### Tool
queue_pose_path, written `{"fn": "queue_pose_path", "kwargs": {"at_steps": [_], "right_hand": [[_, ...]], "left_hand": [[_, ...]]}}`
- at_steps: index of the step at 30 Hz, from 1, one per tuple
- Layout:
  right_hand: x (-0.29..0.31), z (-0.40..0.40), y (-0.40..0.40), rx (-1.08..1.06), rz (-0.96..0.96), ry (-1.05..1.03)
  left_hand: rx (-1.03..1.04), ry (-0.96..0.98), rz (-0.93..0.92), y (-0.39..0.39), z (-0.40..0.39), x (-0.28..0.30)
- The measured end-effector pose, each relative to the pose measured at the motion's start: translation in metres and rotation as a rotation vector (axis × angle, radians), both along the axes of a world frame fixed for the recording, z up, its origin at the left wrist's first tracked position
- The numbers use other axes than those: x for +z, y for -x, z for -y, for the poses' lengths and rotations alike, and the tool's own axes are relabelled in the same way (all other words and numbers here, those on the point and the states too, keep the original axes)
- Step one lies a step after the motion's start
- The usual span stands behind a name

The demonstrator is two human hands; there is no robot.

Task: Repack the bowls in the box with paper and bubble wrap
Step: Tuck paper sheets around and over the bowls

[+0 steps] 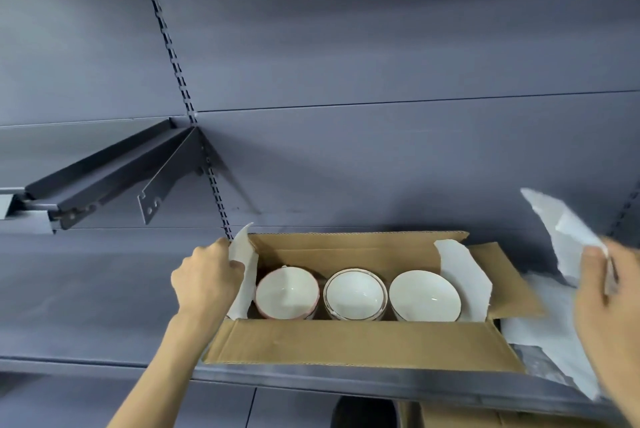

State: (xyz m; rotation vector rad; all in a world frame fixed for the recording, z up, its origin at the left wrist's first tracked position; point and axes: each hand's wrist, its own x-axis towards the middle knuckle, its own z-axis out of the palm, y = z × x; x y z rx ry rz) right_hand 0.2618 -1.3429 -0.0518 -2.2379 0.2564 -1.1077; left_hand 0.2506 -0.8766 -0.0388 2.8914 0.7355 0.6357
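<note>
Corrugated cardboard box (363, 341), round glossy bowls (355, 294)

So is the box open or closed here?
Open: the cardboard box has its flaps folded out, and three bowls show inside.

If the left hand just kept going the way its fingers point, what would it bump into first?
The left hand already pinches the paper lining the box's left end. Pushing on rightward, it would likely meet the pink-rimmed bowl first, though depth is hard to judge.
</note>
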Motion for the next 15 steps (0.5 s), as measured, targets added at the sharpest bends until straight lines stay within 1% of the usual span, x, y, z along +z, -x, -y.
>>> {"fn": "queue_pose_path", "kwargs": {"at_steps": [3,6,8,11,13,15], "right_hand": [[0.039,-0.03,0.005,0.144,0.23,-0.048],[0.058,-0.064,0.003,0.29,0.387,0.057],[0.06,-0.084,-0.008,0.434,0.373,0.141],[0.053,-0.115,-0.023,0.627,0.278,0.197],[0.046,-0.138,-0.028,0.691,0.237,0.198],[0.038,-0.161,-0.032,0.694,0.179,0.194]], "left_hand": [[-0.048,-0.022,-0.022,0.0,-0.001,-0.006],[-0.072,-0.05,-0.027,0.001,-0.005,-0.012],[-0.082,-0.054,-0.024,0.001,-0.009,-0.015],[-0.09,-0.025,-0.037,-0.002,-0.014,-0.02],[-0.087,0.0,-0.048,-0.004,-0.015,-0.025],[-0.082,0.029,-0.035,-0.007,-0.015,-0.029]]}}
